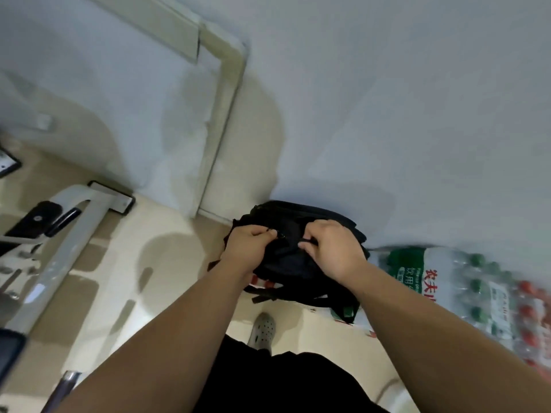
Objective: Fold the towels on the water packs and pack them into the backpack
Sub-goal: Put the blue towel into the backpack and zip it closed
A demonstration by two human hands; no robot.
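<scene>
Both grips tight on the black backpack (pixel 290 263) — left hand (pixel 250 244), right hand (pixel 331 248).

I face a pale grey-white wall (pixel 387 99) that fills the far side. A beige door frame (pixel 222 120) runs down it on the left. The floor (pixel 149 216) is glossy cream tile with soft shadows. A grey metal frame (pixel 68 234) with black fittings stands at the near left.

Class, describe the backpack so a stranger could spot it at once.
Follow the pale wall down to its foot, left of the shrink-wrapped water packs. The backpack sits there, gripped by left hand and right hand. It alone is black fabric among clear bottles.
</scene>
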